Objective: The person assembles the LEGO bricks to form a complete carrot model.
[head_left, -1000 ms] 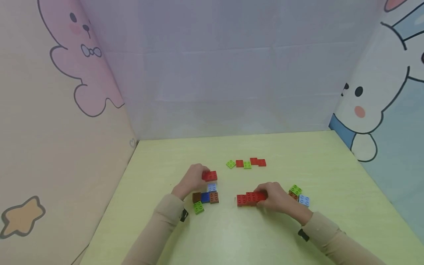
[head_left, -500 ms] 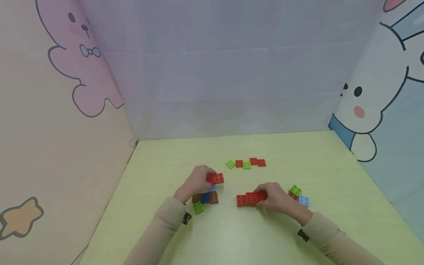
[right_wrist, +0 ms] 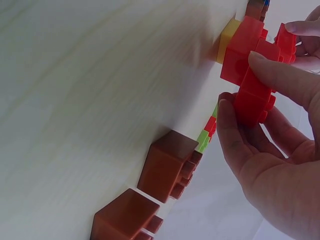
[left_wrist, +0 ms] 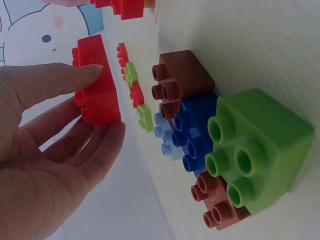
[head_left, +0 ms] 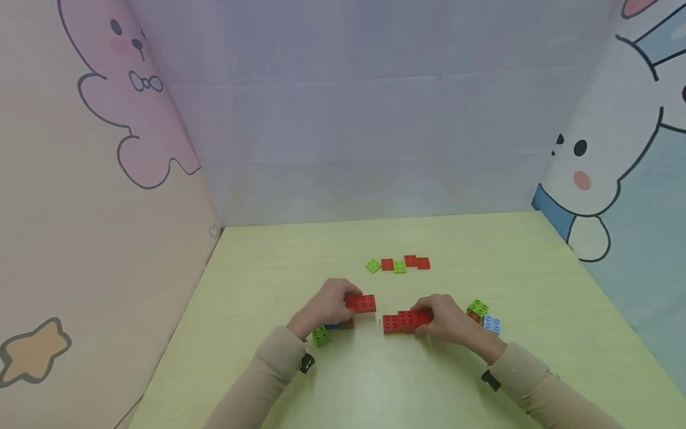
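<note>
Positions are being read from the red stack [head_left: 399, 322]. Nearest, to its left, a green block [head_left: 320, 336] is lying on the table [head_left: 343, 393]. Just beside that, a dark blue block [left_wrist: 197, 125] is sitting between two brown blocks [left_wrist: 187, 75], with a pale blue block [left_wrist: 167, 135] adjoining; the left hand is covering much of this group in the head view.

The right hand [head_left: 445, 319] is gripping the red stack at its right end. A yellow block [right_wrist: 228, 40] is showing beneath; whether it is resting on the table, cannot tell.

Just left of the red stack and slightly beyond, the left hand [head_left: 329, 302] is pinching a red brick [head_left: 365, 304] between thumb and fingers. A narrow gap is showing between brick and stack; the hands are staying apart.

Right of the stack, a lime block [head_left: 479, 307] and a light blue block [head_left: 492, 324] are lying close together. Well beyond it, a row of red and green pieces [head_left: 399, 267] is lying across the table.
</note>
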Available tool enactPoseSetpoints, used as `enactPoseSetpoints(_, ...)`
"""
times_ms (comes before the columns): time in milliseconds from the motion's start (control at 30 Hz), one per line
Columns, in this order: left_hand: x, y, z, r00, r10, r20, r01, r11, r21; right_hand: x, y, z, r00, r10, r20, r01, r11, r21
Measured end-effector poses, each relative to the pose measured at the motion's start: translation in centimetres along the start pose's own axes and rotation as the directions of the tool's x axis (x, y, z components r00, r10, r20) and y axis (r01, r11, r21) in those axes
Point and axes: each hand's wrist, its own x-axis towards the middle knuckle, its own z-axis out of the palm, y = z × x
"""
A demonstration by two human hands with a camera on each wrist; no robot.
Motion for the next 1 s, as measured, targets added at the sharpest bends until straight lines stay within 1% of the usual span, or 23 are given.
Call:
enactPoseSetpoints(33, 0.1, 0.1, 0.1, 1.0, 0.013, 0.003, -0.013, 1.0, 0.004, 0.0, 0.0, 0.0, 1.0, 0.005, -0.001, -0.005, 1.0, 0.001)
enactPoseSetpoints(267, 0.3, 0.8, 1.1, 0.998, 0.039, 0.042, -0.038, 0.999, -0.018, 0.1, 0.0, 0.1, 1.0, 0.024, -0.003, -0.024, 1.0, 0.002)
enactPoseSetpoints(367, 0.3, 1.2, 1.7, 0.996, 0.068, 0.061, -0.067, 0.998, -0.014, 0.1, 0.1, 0.2, 1.0, 0.025, -0.008, -0.025, 1.0, 0.003)
enactPoseSetpoints(433, 0.3, 1.3, 2.0, 0.995, 0.076, 0.071, -0.076, 0.997, -0.014, 0.1, 0.0, 0.2, 1.0, 0.03, -0.007, -0.03, 1.0, 0.007)
enactPoseSetpoints(667, 0.2, 1.9, 2.9, 0.993, 0.089, 0.075, -0.088, 0.996, -0.015, 0.1, 0.1, 0.4, 1.0, 0.027, -0.007, -0.027, 1.0, 0.001)
enactPoseSetpoints(833, 0.2, 2.2, 3.0, 0.991, 0.112, 0.068, -0.113, 0.994, 0.011, 0.1, 0.2, 0.4, 1.0, 0.02, -0.005, -0.02, 1.0, 0.0)
enactPoseSetpoints(1000, 0.3, 2.1, 3.1, 0.99, 0.125, 0.06, -0.127, 0.992, 0.016, 0.1, 0.4, 0.3, 1.0, 0.011, -0.009, -0.011, 1.0, 0.002)
